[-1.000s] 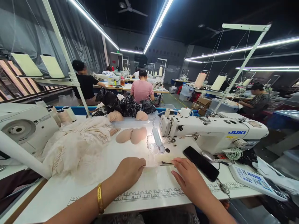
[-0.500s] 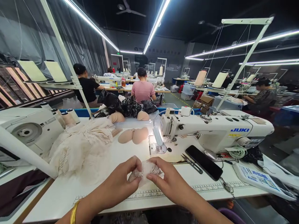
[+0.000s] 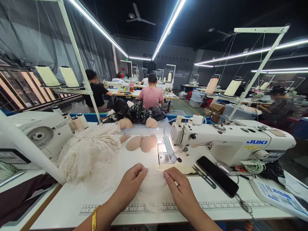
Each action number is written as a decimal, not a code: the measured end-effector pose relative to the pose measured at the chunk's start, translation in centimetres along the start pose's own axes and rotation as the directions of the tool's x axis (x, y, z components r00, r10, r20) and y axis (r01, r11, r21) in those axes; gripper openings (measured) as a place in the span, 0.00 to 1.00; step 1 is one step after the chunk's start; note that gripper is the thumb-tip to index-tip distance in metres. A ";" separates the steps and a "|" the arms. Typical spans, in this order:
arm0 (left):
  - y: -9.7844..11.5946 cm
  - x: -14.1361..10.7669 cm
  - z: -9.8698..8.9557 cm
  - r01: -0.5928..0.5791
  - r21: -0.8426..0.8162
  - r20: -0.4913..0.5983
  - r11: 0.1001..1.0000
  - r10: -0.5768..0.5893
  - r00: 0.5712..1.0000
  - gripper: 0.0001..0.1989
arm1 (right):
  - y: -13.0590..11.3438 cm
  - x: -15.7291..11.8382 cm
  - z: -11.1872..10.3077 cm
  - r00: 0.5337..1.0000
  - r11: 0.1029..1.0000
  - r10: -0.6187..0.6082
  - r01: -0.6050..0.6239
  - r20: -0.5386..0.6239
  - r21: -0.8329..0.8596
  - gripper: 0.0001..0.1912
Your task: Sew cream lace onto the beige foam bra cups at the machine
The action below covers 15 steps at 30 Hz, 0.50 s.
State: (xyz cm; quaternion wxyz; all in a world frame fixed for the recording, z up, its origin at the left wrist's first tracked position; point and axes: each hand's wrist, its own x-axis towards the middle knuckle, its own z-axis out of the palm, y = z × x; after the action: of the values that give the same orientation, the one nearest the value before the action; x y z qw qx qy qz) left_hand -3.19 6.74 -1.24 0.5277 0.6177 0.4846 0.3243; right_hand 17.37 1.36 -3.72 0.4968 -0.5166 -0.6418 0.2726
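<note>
A sheer cream lace piece [image 3: 154, 189] is stretched between my hands, hanging down over the printed ruler on the table. My left hand [image 3: 132, 183] pinches its upper left edge, and my right hand [image 3: 178, 189] pinches the upper right edge. Beyond them are two beige bra cups [image 3: 141, 143], lying side by side on the white table. To their right stands a white sewing machine [image 3: 226, 138] with its small lamp lit over the needle plate [image 3: 166, 158]. A heap of cream lace [image 3: 89, 154] lies to the left of my hands.
Thread snips [image 3: 204, 177] and a black phone [image 3: 216, 176] lie right of my hands. A white and blue box [image 3: 279, 195] sits at the right edge. Thread cones [image 3: 74, 121] stand behind the lace heap. Stacked beige cups [image 3: 125, 123] and black plastic bags [image 3: 134, 110] are at the back; co-workers sit beyond.
My hands have moved apart. The lace, bunched between my fingers before, now hangs spread open. The whole view has shifted slightly.
</note>
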 end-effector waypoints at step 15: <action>0.7 0.0 -0.7 0.054 -0.250 0.152 0.967 -0.016 0.988 0.27 | -0.5 0.4 0.6 0.963 0.870 0.236 -0.270 0.132 0.413 0.23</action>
State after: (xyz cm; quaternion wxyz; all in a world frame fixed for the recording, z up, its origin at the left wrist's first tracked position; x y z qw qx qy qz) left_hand -3.63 7.03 -0.43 0.6427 0.5589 0.4092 0.3273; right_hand 16.63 1.63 -3.35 0.5326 -0.4641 -0.5120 0.4887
